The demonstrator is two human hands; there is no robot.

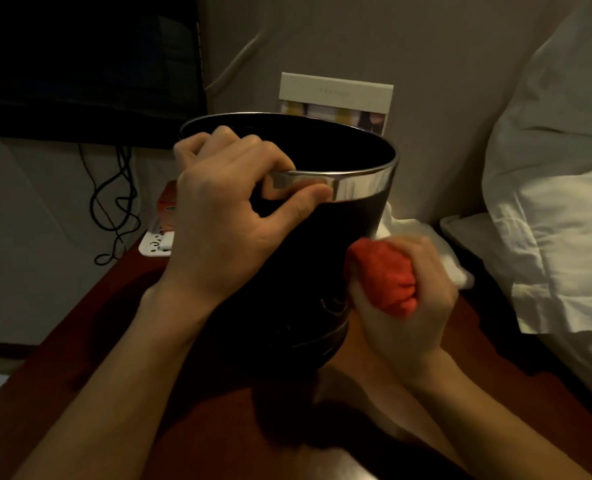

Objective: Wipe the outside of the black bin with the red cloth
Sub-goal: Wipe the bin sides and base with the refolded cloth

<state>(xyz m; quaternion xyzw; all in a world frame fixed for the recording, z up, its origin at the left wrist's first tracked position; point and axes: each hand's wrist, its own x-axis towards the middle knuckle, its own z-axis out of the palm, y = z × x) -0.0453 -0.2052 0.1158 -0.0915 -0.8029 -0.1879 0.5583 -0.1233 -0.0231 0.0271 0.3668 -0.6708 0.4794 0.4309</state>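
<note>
The black bin (308,271) with a shiny silver rim band stands on a dark red wooden table (121,341), tilted a little towards me. My left hand (225,209) grips its near rim, fingers inside and thumb pressed on the silver band. My right hand (408,299) is closed around the bunched red cloth (384,275) and holds it against the bin's lower right outer wall. The bin's far side and base are hidden.
A white card with a striped picture (336,98) leans against the wall behind the bin. White pillows (557,202) lie at the right. A white tissue (412,230) lies beside the bin. Black cables (114,202), an orange box (168,202) and a dark screen (86,64) sit at the left.
</note>
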